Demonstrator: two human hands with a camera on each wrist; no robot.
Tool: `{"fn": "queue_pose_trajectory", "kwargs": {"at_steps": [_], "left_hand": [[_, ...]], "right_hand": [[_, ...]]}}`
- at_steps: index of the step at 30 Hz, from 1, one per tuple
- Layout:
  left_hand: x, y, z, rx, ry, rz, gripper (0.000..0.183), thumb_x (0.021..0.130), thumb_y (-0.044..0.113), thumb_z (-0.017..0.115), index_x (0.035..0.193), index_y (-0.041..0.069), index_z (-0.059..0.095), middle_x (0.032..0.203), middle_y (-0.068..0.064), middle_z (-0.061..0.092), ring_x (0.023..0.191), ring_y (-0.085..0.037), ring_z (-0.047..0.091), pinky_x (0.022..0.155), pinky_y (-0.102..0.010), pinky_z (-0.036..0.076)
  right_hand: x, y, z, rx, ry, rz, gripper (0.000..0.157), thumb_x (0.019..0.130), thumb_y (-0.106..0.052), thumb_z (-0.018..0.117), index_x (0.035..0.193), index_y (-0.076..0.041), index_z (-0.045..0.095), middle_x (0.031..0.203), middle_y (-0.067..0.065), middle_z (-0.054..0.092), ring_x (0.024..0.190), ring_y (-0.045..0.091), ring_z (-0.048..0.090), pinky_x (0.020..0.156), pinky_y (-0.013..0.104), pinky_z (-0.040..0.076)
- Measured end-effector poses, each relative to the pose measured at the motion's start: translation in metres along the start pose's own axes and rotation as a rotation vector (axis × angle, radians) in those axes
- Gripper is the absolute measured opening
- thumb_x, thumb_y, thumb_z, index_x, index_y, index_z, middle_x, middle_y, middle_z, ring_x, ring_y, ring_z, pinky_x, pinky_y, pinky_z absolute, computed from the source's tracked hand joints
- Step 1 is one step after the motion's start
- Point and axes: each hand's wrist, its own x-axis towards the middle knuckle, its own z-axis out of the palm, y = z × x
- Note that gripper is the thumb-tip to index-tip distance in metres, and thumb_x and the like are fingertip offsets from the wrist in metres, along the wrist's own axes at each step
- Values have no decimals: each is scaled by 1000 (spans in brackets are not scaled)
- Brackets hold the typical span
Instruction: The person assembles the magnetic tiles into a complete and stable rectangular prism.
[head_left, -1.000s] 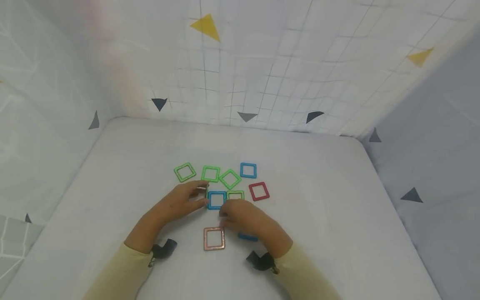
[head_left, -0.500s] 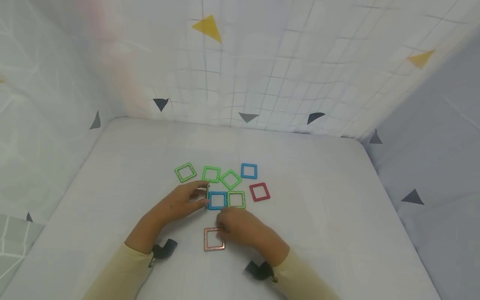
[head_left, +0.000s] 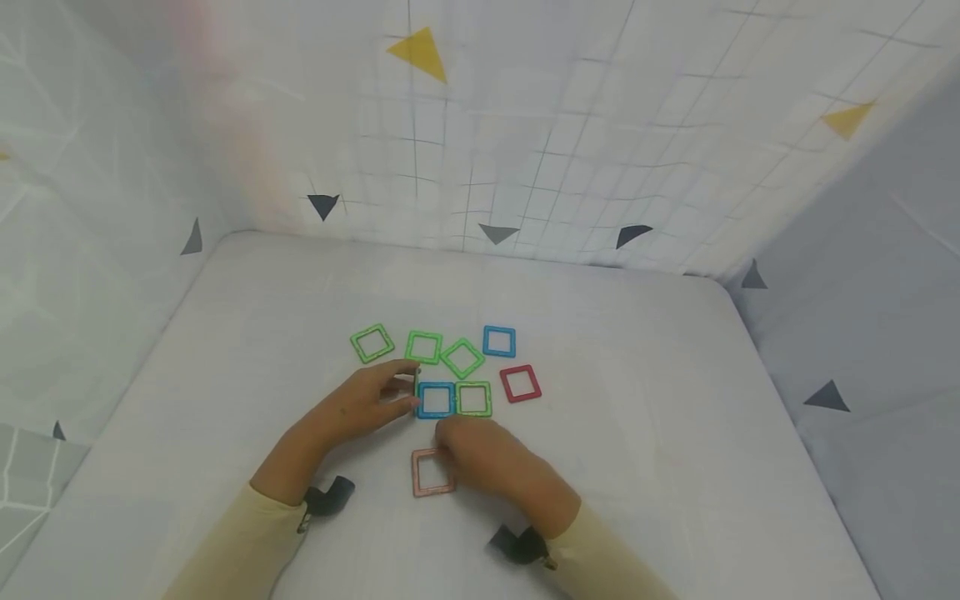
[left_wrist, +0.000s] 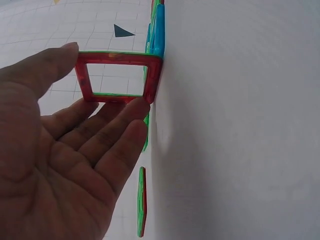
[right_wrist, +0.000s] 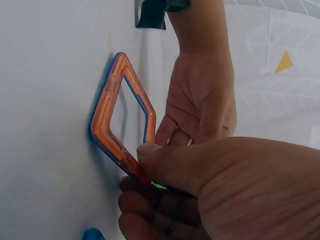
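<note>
My left hand (head_left: pixel 367 398) holds a square magnetic tile (left_wrist: pixel 120 59) on its edge, red on the face toward the wrist camera and green at the rim. Thumb and fingertips grip it at the left side of a flat blue tile (head_left: pixel 437 415). A green-edged tile (head_left: pixel 473 412) lies against the blue one's right side. Nearer to me, my right hand (head_left: pixel 491 454) pinches a copper-orange square tile (right_wrist: pixel 103 110) by one corner between thumb and fingers. That tile's underside shows blue in the right wrist view, and its left part is slightly raised over the table.
Behind the hands lie several green tiles (head_left: pixel 462 377), a second blue tile (head_left: pixel 499 354) and a red tile (head_left: pixel 520 398). A white table (head_left: pixel 675 433) bears them all, with pale cloth walls (head_left: pixel 525 100) on the far side and both sides.
My right hand has drawn back from the green-edged tile, reached the copper-orange tile and taken hold of it, shifting it slightly away from me. My left hand has stayed in place with the upright tile.
</note>
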Motion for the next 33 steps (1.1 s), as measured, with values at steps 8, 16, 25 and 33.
{"fn": "queue_pose_trajectory", "kwargs": {"at_steps": [8,16,25,33], "left_hand": [[0,-2,-1,-25,-10,5,60,94,40,68,147,20,48,139,2,59,129,-22,57,108,-47,46],[2,-4,0,-56,-16,9,63,94,36,69,149,18,44,140,0,58,128,-22,58,107,-46,47],[1,-3,-1,-44,-20,11,59,95,35,68,148,19,46,138,0,59,128,-23,58,107,-47,47],[1,-3,-2,-56,-24,2,60,94,34,69,148,19,46,135,0,61,128,-24,58,106,-46,48]], "right_hand": [[-2,5,-6,55,66,-5,21,94,-25,71,114,-19,73,100,-9,71,89,8,62,90,27,56],[-2,10,-12,17,163,0,22,90,-25,75,111,-19,74,96,-9,69,86,9,59,86,25,57],[4,12,-15,27,278,-24,17,90,-18,76,107,-17,74,88,-9,67,81,7,59,80,21,57],[6,14,-11,6,348,-72,14,92,-18,73,106,-18,74,88,-8,67,80,7,59,77,19,56]]}}
